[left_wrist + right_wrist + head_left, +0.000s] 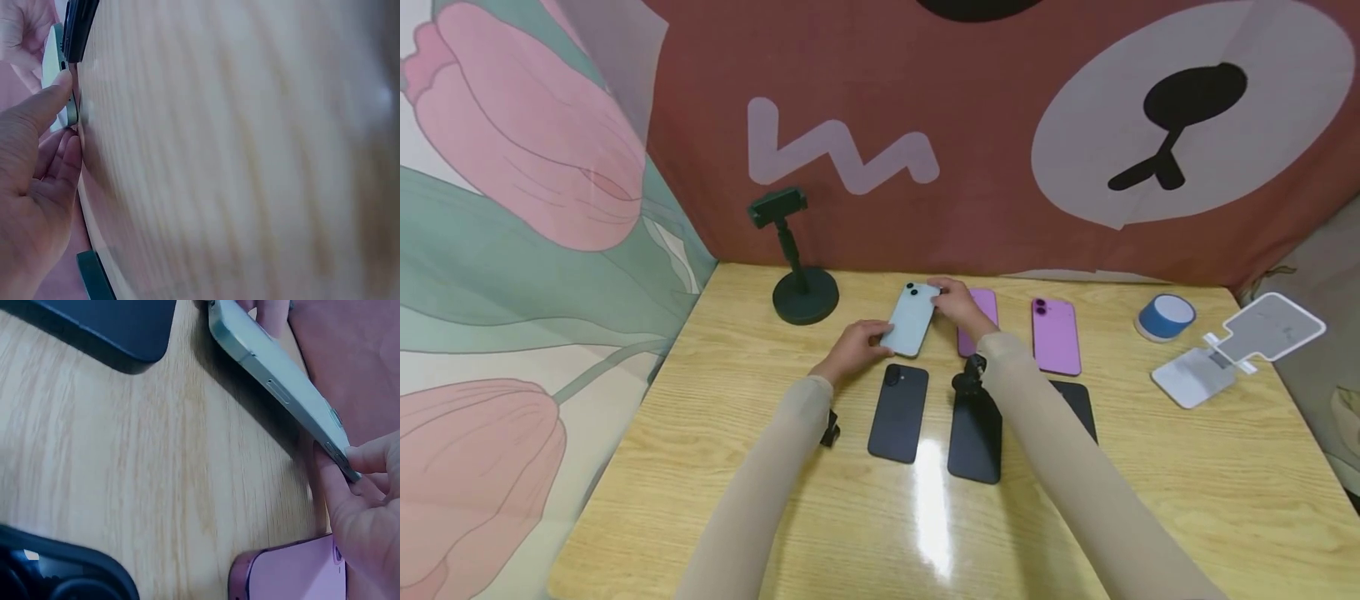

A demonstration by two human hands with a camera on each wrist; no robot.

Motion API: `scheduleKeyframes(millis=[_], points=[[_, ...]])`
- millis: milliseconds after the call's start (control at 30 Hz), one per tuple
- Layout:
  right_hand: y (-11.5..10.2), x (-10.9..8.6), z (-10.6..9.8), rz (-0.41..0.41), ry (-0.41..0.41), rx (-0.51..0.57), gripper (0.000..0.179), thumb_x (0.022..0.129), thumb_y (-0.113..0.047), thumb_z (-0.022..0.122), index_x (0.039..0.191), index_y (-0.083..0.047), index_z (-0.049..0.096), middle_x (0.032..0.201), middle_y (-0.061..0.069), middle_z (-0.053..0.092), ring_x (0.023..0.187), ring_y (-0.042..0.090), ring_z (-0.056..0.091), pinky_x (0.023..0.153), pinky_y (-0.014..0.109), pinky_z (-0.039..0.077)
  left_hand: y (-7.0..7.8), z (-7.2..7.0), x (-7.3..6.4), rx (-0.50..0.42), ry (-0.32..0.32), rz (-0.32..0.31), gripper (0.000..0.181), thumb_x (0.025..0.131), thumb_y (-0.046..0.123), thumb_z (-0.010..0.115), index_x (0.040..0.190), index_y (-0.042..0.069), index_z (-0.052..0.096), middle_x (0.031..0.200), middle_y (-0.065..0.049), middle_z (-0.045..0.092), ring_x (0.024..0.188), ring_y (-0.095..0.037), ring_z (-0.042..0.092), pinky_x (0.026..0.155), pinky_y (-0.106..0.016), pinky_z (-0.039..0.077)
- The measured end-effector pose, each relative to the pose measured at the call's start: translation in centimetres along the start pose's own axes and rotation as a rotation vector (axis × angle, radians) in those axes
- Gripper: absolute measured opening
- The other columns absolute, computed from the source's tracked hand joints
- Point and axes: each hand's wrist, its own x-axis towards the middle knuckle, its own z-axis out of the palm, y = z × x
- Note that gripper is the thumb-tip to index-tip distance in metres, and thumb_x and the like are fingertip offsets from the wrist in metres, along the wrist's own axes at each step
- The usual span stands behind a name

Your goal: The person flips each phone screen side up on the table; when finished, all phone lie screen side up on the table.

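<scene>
A pale blue phone (pixel 910 321), back and twin camera lenses facing up, is between both hands at the rear of the table. My left hand (pixel 853 348) pinches its near left corner, thumb on the edge and fingers below in the left wrist view. At the far right corner, beside the lenses, my right hand (pixel 957 302) pinches the phone between thumb and fingers. In the right wrist view the phone's side (pixel 281 394) slants above its shadow on the wood. A black phone (pixel 898 414) lies just in front of it.
Right of the hands lie two purple phones, one (pixel 982 308) partly behind the right wrist, another (pixel 1056 337) farther right. Two more black phones (pixel 975 450) lie near the right forearm. A dark green stand (pixel 805 304), a blue-and-white roll (pixel 1167 317) and a white folding stand (pixel 1195 377) flank them.
</scene>
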Motion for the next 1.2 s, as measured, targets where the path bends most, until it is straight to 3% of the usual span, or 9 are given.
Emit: scheduleKeyframes(millis=[167,433,567,733,1033,1200], points=[[0.2,-0.1,0.0,0.046,0.021,0.182,0.046,0.094,0.006,0.044,0.14,0.001,0.043,0.141,0.021,0.04,0.118,0.031,0.048,0.095,0.038,0.045,0.0,0.2,-0.1,-0.019,0.006,-0.019,0.048,0.083,0.013,0.073,0.128,0.003,0.059,0.131,-0.015,0.055,0.123,-0.026,0.049,0.101,-0.034,0.039],[0.3,-0.2,-0.2,0.085,0.049,0.33,0.047,0.093,0.008,0.044,0.139,0.001,0.045,0.138,0.021,0.044,0.118,0.031,0.049,0.095,0.038,0.045,0.0,0.0,-0.3,-0.083,0.034,-0.049,0.046,0.085,0.014,0.071,0.128,0.004,0.06,0.125,-0.014,0.059,0.11,-0.023,0.057,0.091,-0.033,0.047],[0.1,-0.5,-0.3,0.098,0.061,0.37,0.047,0.092,0.008,0.044,0.139,0.001,0.045,0.137,0.021,0.044,0.117,0.03,0.049,0.096,0.039,0.045,0.1,-0.1,-0.3,-0.121,0.044,-0.084,0.046,0.085,0.015,0.071,0.129,0.005,0.059,0.116,-0.013,0.063,0.098,-0.021,0.059,0.084,-0.032,0.048],[-0.1,-0.7,-0.5,0.113,0.057,0.368,0.047,0.093,0.005,0.046,0.139,-0.004,0.047,0.141,0.016,0.041,0.115,0.027,0.049,0.096,0.039,0.044,0.2,0.1,-0.3,-0.139,0.077,-0.064,0.047,0.084,0.013,0.072,0.127,0.002,0.059,0.109,-0.014,0.064,0.089,-0.02,0.058,0.078,-0.029,0.048],[-0.5,-0.8,-1.1,0.111,0.018,0.33,0.045,0.095,0.002,0.046,0.14,-0.008,0.047,0.135,0.014,0.044,0.102,0.02,0.053,0.092,0.035,0.046,0.8,0.1,-0.6,-0.263,0.098,-0.084,0.052,0.083,0.01,0.073,0.131,0.003,0.056,0.116,-0.016,0.059,0.093,-0.023,0.06,0.078,-0.028,0.05],[-0.8,-0.8,-1.4,0.103,0.008,0.397,0.046,0.096,0.002,0.047,0.14,-0.009,0.046,0.121,0.007,0.046,0.088,0.013,0.053,0.093,0.036,0.044,1.1,0.2,-0.7,-0.383,0.122,-0.133,0.055,0.083,0.007,0.072,0.135,0.005,0.053,0.111,-0.015,0.059,0.09,-0.018,0.056,0.075,-0.023,0.048]])
